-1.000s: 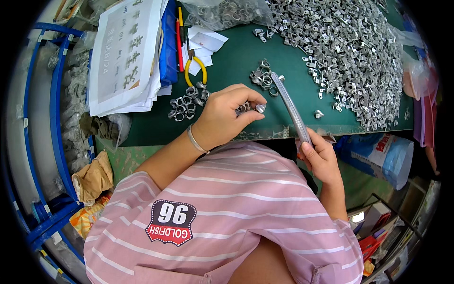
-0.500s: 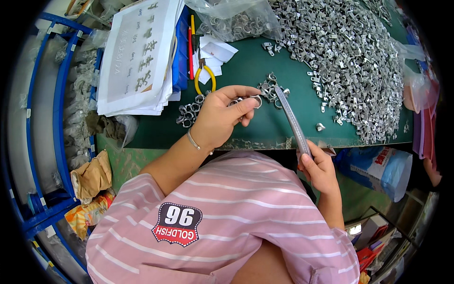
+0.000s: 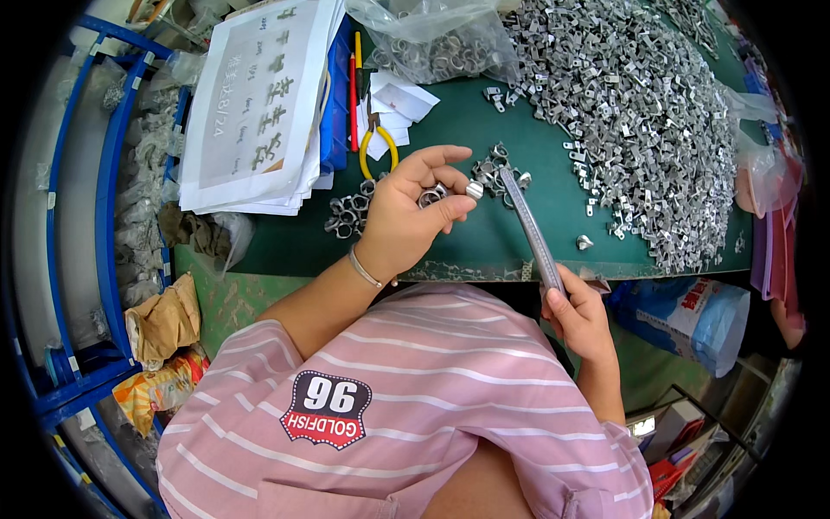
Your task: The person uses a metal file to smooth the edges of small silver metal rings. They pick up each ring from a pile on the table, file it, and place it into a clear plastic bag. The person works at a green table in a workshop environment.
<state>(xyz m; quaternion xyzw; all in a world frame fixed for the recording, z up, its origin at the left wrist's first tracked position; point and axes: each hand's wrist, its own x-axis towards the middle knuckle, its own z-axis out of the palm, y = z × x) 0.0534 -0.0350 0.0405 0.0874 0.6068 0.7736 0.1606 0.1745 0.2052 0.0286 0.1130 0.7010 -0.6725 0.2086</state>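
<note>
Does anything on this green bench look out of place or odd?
One small metal piece lies alone near the front edge, apart from the big pile and the loose rings, so it looks stray. The edge also looks scuffed.

The left hand (image 3: 399, 216) partly hides the metal rings (image 3: 431, 195) it holds.

A green table (image 3: 467, 112) stands here, scuffed along its near edge. Metal tabs (image 3: 640, 130) heap its right side; a clear bag (image 3: 432, 39) lies behind. Leftward sit a blue bin (image 3: 335, 108), a red pen (image 3: 353, 104), and pliers (image 3: 373, 121) over paper slips (image 3: 406, 99). Rings (image 3: 348, 214) lie clustered nearer.
</note>
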